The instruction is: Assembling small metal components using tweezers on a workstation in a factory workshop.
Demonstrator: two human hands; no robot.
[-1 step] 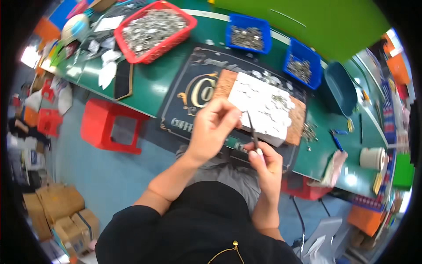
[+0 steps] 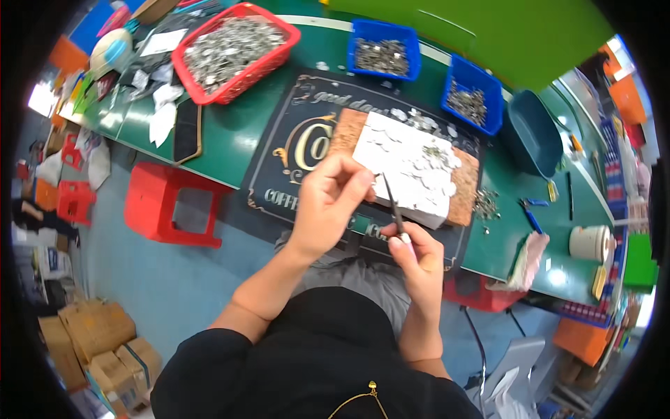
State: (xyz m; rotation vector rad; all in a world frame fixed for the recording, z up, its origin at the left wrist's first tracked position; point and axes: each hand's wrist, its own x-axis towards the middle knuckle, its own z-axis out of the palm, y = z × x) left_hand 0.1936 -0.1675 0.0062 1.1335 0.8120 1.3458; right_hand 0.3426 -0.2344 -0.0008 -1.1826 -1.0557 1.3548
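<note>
My right hand (image 2: pixel 417 257) grips a pair of dark, slim tweezers (image 2: pixel 393 208), their tip pointing up and away over the near edge of a white block (image 2: pixel 391 159). Thumb and forefinger of my left hand (image 2: pixel 333 199) are pinched together at the block's near left corner; whatever they hold is hidden or too small to name. Small white pieces lie scattered across the block's top, and a little heap of metal parts (image 2: pixel 435 153) sits toward its right. Beneath the block is a brown cork-like board (image 2: pixel 462 187), on a dark printed mat (image 2: pixel 269 171).
A red basket (image 2: pixel 287 49) and two blue bins (image 2: pixel 417 66) (image 2: pixel 497 115) hold small metal parts along the back. Farther right stand a dark teal tub (image 2: pixel 534 136), blue-handled pliers (image 2: pixel 534 218), a pink cloth (image 2: pixel 528 262) and a white canister (image 2: pixel 588 244). A phone (image 2: pixel 187 131) lies left.
The whole view has shifted slightly, moving the table things a little to the left. Both hands keep nearly the same pose, and the tweezers remain in my right hand.
</note>
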